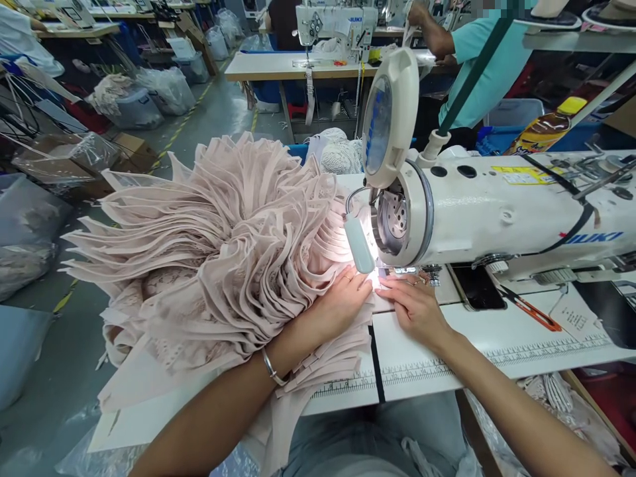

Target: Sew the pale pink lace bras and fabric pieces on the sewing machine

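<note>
A large heap of pale pink fabric pieces (218, 232) covers the left part of the white sewing table (417, 344). The white sewing machine (467, 212) stands at the right, its lamp lighting the stitching spot. My left hand (348, 298) lies on pink fabric just left of that spot, with fingers stretched toward it. Close by on the right, my right hand (412, 301) rests with extended fingers on the fabric edge under the machine head. Both sets of fingertips nearly meet. The needle is hard to make out in the glare.
A phone (479, 288), orange-handled snips (534, 311) and a paper tag (576, 315) lie right of my right hand. A bottle (546, 126) stands behind the machine. Another sewing table (268, 66) and a person in a turquoise top (491, 66) are beyond.
</note>
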The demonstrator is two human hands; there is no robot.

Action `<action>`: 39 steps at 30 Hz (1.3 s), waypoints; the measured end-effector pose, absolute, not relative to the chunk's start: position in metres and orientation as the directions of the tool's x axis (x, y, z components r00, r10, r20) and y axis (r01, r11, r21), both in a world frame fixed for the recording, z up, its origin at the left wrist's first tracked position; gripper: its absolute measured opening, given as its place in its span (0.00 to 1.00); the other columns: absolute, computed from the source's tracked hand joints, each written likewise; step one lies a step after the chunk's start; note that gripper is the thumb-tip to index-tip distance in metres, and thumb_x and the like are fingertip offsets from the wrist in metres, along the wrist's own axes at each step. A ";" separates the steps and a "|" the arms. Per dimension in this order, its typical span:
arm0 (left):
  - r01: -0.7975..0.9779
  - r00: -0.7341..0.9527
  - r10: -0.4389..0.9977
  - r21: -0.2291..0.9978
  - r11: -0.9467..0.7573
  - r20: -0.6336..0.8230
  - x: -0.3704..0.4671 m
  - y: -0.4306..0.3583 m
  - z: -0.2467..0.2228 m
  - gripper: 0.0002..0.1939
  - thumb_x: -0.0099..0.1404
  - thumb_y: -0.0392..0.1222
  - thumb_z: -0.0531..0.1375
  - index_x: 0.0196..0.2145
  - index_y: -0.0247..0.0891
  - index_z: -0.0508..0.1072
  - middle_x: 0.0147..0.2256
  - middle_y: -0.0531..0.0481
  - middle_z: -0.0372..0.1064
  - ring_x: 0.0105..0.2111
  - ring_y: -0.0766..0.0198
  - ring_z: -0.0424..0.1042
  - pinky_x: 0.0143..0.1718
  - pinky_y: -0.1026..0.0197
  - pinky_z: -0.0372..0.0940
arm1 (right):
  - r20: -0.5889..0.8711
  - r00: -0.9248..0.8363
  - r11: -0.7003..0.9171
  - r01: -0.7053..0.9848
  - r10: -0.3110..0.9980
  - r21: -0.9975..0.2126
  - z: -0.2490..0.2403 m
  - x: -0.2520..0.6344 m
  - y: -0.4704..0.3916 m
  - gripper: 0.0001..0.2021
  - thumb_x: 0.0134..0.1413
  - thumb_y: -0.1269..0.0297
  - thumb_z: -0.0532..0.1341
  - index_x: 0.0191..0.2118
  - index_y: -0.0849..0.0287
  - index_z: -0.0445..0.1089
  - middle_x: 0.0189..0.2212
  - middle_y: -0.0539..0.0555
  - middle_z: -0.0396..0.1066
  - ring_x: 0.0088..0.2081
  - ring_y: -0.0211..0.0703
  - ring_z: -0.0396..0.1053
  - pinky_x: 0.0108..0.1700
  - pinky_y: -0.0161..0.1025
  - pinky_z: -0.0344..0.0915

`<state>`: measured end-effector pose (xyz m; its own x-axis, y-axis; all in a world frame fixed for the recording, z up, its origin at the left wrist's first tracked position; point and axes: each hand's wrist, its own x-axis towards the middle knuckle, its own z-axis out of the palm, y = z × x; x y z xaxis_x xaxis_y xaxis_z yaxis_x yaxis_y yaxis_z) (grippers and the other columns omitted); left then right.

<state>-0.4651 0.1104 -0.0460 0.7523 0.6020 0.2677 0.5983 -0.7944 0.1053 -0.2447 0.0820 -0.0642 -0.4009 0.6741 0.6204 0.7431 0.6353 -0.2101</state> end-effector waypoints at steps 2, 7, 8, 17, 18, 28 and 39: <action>0.602 0.747 0.605 0.107 -0.792 0.275 -0.465 0.111 -0.048 0.12 0.73 0.30 0.50 0.48 0.36 0.69 0.56 0.40 0.68 0.57 0.56 0.68 0.61 0.50 0.62 | 0.615 -0.406 0.630 0.752 0.675 -0.195 -0.064 -0.245 0.082 0.18 0.60 0.79 0.54 0.43 0.53 0.77 0.46 0.51 0.80 0.49 0.46 0.74 0.55 0.47 0.65; 0.629 0.718 0.623 0.094 -0.772 0.312 -0.463 0.114 -0.052 0.12 0.74 0.31 0.49 0.50 0.36 0.69 0.55 0.41 0.68 0.55 0.57 0.68 0.61 0.51 0.62 | 0.550 -0.417 0.587 0.792 0.723 -0.171 -0.066 -0.245 0.083 0.19 0.60 0.79 0.51 0.45 0.55 0.77 0.50 0.52 0.78 0.50 0.47 0.75 0.56 0.49 0.64; 0.633 0.712 0.626 0.095 -0.768 0.318 -0.462 0.115 -0.052 0.13 0.75 0.31 0.48 0.51 0.36 0.68 0.55 0.42 0.68 0.55 0.58 0.68 0.60 0.51 0.62 | 0.533 -0.417 0.573 0.803 0.736 -0.164 -0.066 -0.244 0.084 0.19 0.59 0.79 0.51 0.45 0.55 0.77 0.50 0.53 0.78 0.50 0.48 0.75 0.57 0.50 0.64; 0.740 0.638 0.676 -0.051 -0.670 0.368 -0.456 0.111 -0.036 0.07 0.74 0.33 0.53 0.42 0.35 0.70 0.41 0.44 0.71 0.45 0.55 0.69 0.46 0.56 0.64 | 0.381 -0.424 0.504 0.853 0.822 -0.138 -0.064 -0.244 0.089 0.25 0.57 0.78 0.49 0.53 0.55 0.75 0.53 0.55 0.76 0.49 0.48 0.74 0.55 0.49 0.68; 0.733 0.651 0.663 -0.080 -0.675 0.370 -0.456 0.110 -0.036 0.07 0.74 0.32 0.52 0.39 0.36 0.70 0.37 0.46 0.70 0.42 0.56 0.69 0.44 0.57 0.64 | 0.363 -0.427 0.499 0.856 0.828 -0.133 -0.063 -0.244 0.089 0.25 0.57 0.78 0.49 0.54 0.56 0.75 0.54 0.56 0.76 0.49 0.48 0.74 0.54 0.50 0.69; 0.674 0.719 0.588 -0.165 -0.720 0.370 -0.458 0.108 -0.031 0.13 0.73 0.30 0.53 0.30 0.36 0.69 0.32 0.47 0.69 0.36 0.58 0.68 0.37 0.58 0.59 | 0.100 -0.407 0.412 0.910 0.908 -0.044 -0.055 -0.249 0.094 0.31 0.58 0.81 0.45 0.63 0.56 0.67 0.60 0.56 0.71 0.51 0.52 0.72 0.52 0.51 0.68; 0.809 0.587 0.802 -0.066 -0.584 0.107 -0.451 0.096 -0.017 0.08 0.72 0.28 0.52 0.41 0.36 0.69 0.33 0.47 0.72 0.35 0.59 0.74 0.36 0.59 0.63 | 0.092 -0.293 0.299 0.952 0.952 -0.065 -0.054 -0.252 0.101 0.28 0.59 0.77 0.46 0.62 0.59 0.67 0.44 0.62 0.78 0.44 0.57 0.72 0.53 0.57 0.60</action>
<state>-0.4509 0.0964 -0.0174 0.5871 0.8024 0.1073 0.8094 -0.5835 -0.0656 -0.2517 0.1005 -0.0538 -0.2925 0.9518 0.0918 0.9521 0.2989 -0.0649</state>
